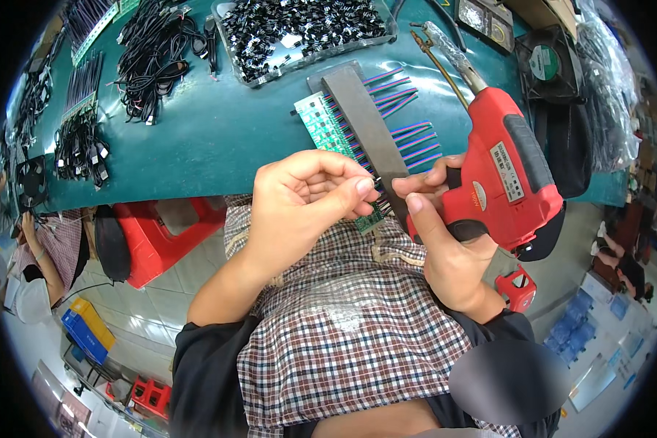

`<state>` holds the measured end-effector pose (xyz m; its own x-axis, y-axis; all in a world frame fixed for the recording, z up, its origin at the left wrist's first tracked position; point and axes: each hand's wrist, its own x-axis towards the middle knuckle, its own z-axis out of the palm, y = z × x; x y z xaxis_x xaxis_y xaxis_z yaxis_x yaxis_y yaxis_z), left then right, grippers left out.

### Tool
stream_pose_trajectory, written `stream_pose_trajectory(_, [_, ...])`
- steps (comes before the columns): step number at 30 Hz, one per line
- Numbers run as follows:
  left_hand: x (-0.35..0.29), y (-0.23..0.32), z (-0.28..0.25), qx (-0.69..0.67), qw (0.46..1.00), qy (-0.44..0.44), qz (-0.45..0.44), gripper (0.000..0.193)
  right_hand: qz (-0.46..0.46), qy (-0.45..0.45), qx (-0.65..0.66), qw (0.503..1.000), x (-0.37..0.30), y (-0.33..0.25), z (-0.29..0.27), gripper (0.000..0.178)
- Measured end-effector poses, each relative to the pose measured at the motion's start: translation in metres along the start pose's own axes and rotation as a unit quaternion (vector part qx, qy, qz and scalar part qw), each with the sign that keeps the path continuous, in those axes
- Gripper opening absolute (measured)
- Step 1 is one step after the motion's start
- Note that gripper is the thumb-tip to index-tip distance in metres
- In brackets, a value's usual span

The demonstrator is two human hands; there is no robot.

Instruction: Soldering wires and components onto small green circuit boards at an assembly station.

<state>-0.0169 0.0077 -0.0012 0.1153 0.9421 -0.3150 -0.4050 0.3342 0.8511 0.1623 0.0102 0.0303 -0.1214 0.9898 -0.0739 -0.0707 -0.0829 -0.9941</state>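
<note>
My right hand is wrapped round the grip of a red soldering gun, its metal tip and brass feed tube pointing up and away. In front of me, my left hand is closed in a pinch; a tiny dark piece shows at its fingertips, too small to name. Just beyond the hands lies a strip of green circuit boards, partly hidden by my left hand. A dark grey bar rests beside it across thin multicoloured wires, whose ends fan out to the right.
At the back of the green table stands a clear bin of small black parts. Black cable bundles and board strips with cables lie to the left. A black fan sits far right. Red stools stand below; another person's arm shows left.
</note>
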Motion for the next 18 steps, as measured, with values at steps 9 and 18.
stream_pose_trajectory(9, [0.007,-0.001,0.004,-0.025,0.999,-0.028,-0.014,0.012,0.014,0.005,-0.017,1.0,0.008,-0.004,0.003,0.047])
stream_pose_trajectory(18, [-0.003,0.0,0.012,0.064,0.997,-0.025,0.033,0.013,0.009,-0.02,-0.041,0.999,0.003,-0.003,-0.004,0.05])
